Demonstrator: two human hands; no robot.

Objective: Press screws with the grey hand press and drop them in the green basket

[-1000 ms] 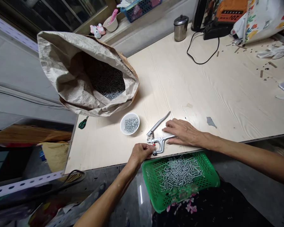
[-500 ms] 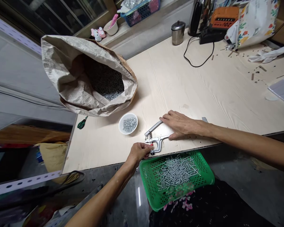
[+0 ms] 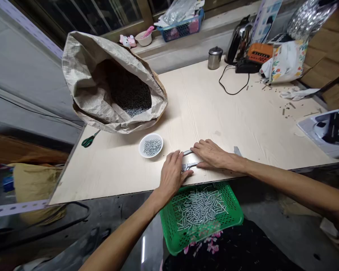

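A silver plier-like press tool lies on the pale wooden table near its front edge, mostly hidden under my hands. My left hand lies flat over the tool's head, fingers stretched forward. My right hand presses down on the tool's two handles, fingers flat and together. A small white bowl of tiny metal pieces sits just left of my left hand. A green plastic basket holding several small metal pieces rests below the table edge, on my lap.
A big open paper sack full of dark small parts stands at the back left. Green-handled scissors lie by the left edge. A steel cup, kettle, orange device with black cable and a floral bag stand at the back right. A grey tray sits far right.
The tool's handles were spread apart; my right hand has pressed them down together. My left hand went from pinching at the tool's head to lying flat over it. The camera tilted up.
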